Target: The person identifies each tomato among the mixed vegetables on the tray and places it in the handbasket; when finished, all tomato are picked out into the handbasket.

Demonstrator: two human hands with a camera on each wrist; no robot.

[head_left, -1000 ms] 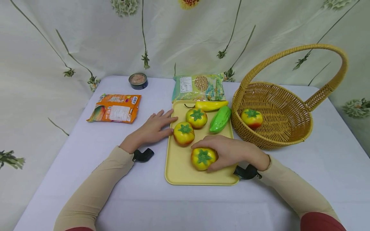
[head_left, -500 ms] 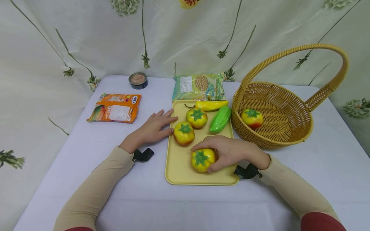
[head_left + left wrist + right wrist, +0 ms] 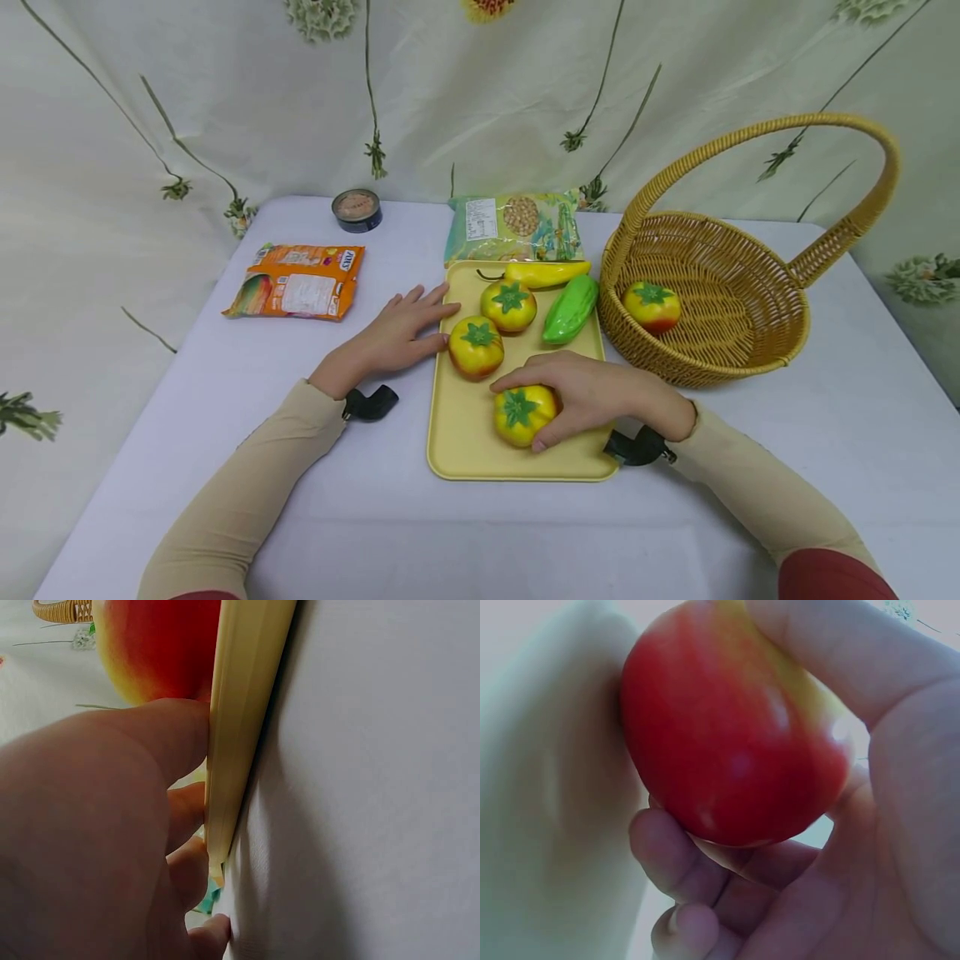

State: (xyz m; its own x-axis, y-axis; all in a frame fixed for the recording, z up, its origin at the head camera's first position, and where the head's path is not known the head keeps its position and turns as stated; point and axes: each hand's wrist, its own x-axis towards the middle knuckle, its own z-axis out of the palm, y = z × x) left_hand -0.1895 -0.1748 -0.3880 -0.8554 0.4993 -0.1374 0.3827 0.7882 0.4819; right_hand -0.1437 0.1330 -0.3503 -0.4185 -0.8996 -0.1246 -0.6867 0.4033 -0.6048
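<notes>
My right hand [image 3: 577, 393] grips a yellow-red tomato [image 3: 523, 415] with a green star-shaped calyx, low over the front half of a pale yellow tray [image 3: 472, 454]. In the right wrist view, fingers and thumb curl round the red underside of this tomato [image 3: 735, 727]. My left hand [image 3: 401, 333] lies with straight fingers at the tray's left edge; the left wrist view has its fingertips touching the rim [image 3: 244, 720]. Next to the left thumb sits a second tomato [image 3: 476, 348], with a third tomato [image 3: 508, 306] just behind it.
A yellow pepper [image 3: 547, 273] and a green, pointed vegetable [image 3: 572, 310] lie at the tray's back. To the right stands a wicker basket [image 3: 701, 367] with a tall handle and one tomato [image 3: 651, 307] inside. A bean bag [image 3: 513, 227], an orange packet [image 3: 296, 282] and a can [image 3: 357, 210] lie behind.
The tomato in my right hand has turned a little, its calyx shifting left. My left hand has stayed still on the tray's edge.
</notes>
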